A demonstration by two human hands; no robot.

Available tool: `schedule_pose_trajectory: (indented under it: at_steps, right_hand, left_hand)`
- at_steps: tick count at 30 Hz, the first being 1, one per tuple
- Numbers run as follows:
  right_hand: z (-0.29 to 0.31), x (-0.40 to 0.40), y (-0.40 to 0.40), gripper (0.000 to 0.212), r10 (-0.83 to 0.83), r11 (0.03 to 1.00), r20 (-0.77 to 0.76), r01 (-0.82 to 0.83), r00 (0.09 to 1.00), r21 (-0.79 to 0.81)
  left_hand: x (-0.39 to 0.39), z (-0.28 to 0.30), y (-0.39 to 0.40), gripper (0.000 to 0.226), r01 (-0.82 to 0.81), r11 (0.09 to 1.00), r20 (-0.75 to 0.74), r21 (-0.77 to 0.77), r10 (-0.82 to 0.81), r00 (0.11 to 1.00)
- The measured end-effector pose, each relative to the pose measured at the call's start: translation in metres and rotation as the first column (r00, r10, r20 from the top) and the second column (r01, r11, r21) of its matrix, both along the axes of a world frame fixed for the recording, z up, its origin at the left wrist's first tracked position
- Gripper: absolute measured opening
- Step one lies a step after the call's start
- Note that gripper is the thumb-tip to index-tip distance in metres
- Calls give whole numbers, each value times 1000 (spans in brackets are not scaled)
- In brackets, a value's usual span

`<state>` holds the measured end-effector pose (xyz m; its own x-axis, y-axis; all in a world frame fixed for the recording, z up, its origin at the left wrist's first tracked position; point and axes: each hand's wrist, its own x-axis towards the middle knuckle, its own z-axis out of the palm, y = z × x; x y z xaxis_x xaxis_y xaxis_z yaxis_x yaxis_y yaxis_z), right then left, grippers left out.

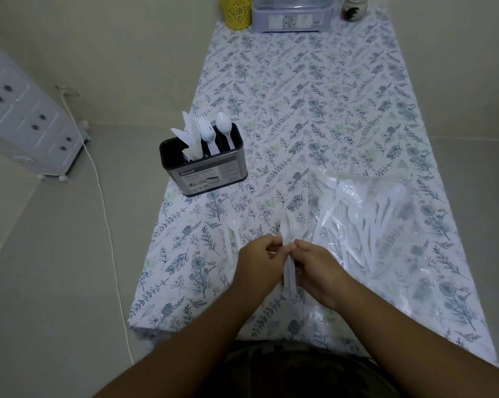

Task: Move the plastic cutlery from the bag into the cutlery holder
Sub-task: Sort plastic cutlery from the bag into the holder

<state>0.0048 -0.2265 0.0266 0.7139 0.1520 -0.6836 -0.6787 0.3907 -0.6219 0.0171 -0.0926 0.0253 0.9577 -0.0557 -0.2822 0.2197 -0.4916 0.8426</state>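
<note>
A clear plastic bag (366, 225) full of white plastic forks and spoons lies on the table at my right. The metal cutlery holder (206, 170) stands at the table's left edge, with white knives, forks and a spoon upright in its separate compartments. My left hand (256, 259) and my right hand (314, 268) meet near the table's front edge. Both pinch a small bundle of white plastic cutlery (289, 254), held lengthwise between them. Two loose white spoons (233, 228) lie on the cloth just left of my hands.
The table wears a floral cloth (314, 110). At its far end stand a yellow vase (236, 12), a grey lidded box (291, 15) and a small jar (354, 8). A white drawer unit (27, 119) and a cable (107, 219) are on the floor at left.
</note>
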Motion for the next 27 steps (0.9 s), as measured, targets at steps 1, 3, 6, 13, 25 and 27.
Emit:
schedule_pose_trajectory:
  at_steps: [1,3,6,13,25,27]
  right_hand:
    - [0,0,0,33,3,1000,3,-3,1000,2]
    - [2,-1,1,35,16,1000,15,-15,1000,-7]
    - [2,0,1,35,36,997,26,-34,999,-67]
    - [2,0,3,32,19,998,-2,-19,1000,-59]
    - [0,0,5,30,11,995,10,-10,1000,-101]
    - [0,0,5,30,8,996,7,-7,1000,-90]
  left_hand:
    - [0,-1,0,27,-5,1000,-16,-14,5,1000]
    - [2,-3,0,29,-26,999,-58,-48,23,998]
    - [3,-6,2,34,-86,986,-146,-142,65,987]
    - [3,-10,8,27,-148,965,-249,-215,92,964]
    - [0,-7,8,45,-103,974,-189,-202,64,980]
    - [0,-8,9,47,-107,973,-197,-205,66,978]
